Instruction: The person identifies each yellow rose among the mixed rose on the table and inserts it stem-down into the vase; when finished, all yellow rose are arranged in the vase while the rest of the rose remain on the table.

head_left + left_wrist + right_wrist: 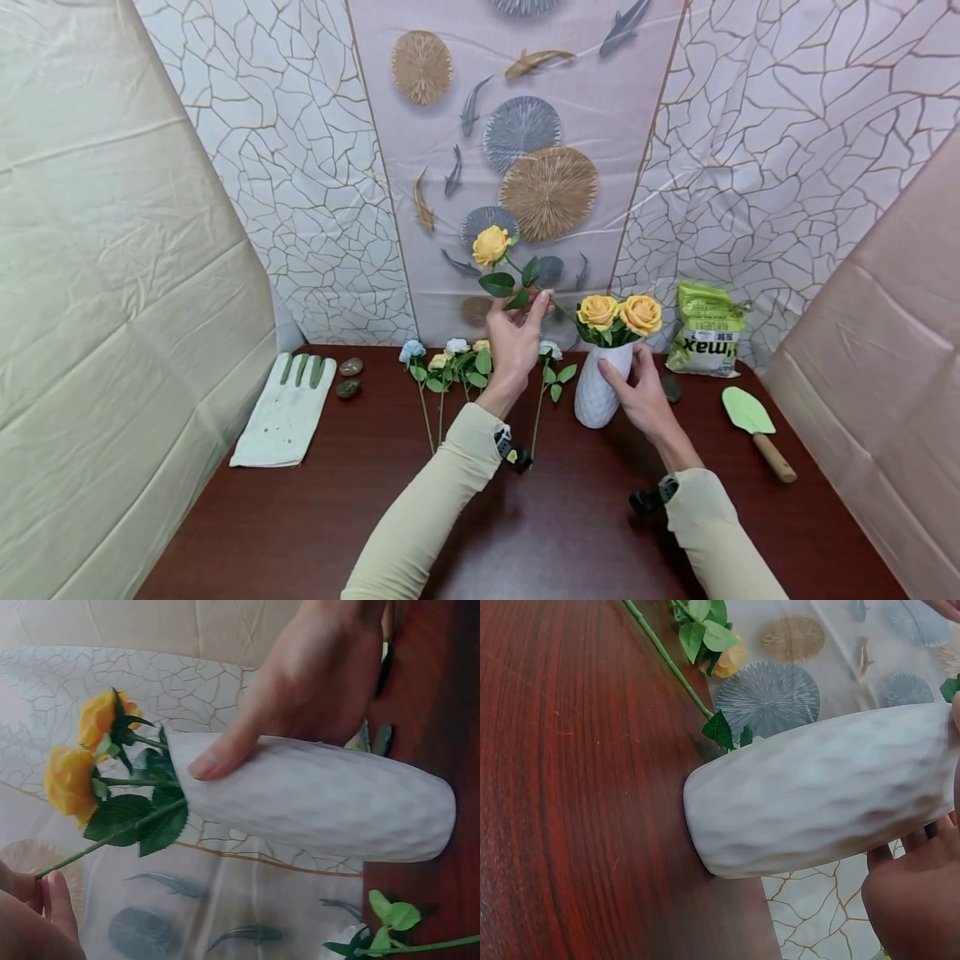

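My left hand (515,342) pinches the stem of a yellow rose (491,246), whose bloom rises up and to the left. In the left wrist view that stem (112,838) runs into the mouth of a white dimpled vase (322,799). Two other yellow roses (619,314) with dark green leaves stand in the vase. My right hand (645,398) grips the vase near its top, thumb on the near side. The vase leans slightly, its base at the table, as the right wrist view shows of the vase wall (825,787).
Several blue, white and yellow flowers (442,360) lie behind my left arm; one white flower (550,350) lies near the vase. A white glove (281,417) and stones (349,377) are left. A green bag (705,333) and a trowel (750,412) are right.
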{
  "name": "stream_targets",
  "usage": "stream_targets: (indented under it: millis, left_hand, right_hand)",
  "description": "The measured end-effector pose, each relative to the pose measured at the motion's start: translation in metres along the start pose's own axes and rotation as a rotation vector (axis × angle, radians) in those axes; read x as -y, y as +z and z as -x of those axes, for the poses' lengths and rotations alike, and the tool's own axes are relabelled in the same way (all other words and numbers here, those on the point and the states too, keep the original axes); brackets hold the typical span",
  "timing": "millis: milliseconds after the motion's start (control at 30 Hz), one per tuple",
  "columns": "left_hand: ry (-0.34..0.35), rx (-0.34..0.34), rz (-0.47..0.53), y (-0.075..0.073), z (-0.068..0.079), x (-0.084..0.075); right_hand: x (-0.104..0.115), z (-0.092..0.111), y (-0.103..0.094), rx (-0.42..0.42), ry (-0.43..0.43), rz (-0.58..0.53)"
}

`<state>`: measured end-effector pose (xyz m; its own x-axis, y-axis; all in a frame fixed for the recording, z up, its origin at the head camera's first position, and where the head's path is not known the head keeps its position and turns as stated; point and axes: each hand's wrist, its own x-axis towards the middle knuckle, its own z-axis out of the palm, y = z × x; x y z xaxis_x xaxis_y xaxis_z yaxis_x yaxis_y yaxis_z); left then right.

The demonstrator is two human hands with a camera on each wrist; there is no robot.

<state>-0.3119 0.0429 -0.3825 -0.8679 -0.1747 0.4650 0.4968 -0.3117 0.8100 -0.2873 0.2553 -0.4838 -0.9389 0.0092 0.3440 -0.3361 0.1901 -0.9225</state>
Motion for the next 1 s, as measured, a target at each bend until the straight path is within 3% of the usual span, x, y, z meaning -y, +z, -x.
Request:
stream_targets:
  millis: [467,833,1000]
  left_hand:
    - [-0.217,0.091,0.052,0.011,0.009,0.034]
    - [-0.32,0.077,-0.027,0.023,0.01,0.042]
    - [-0.338,0.079,-0.143,0.028,0.013,0.046]
  right_hand:
    - [0.002,-0.002,0.002,-0.029,0.035,0.033]
    - [0.0,-0.001,0.002,-0.031,0.031,0.009]
    - [-0.002,-0.001,0.002,-0.038,0.027,-0.008]
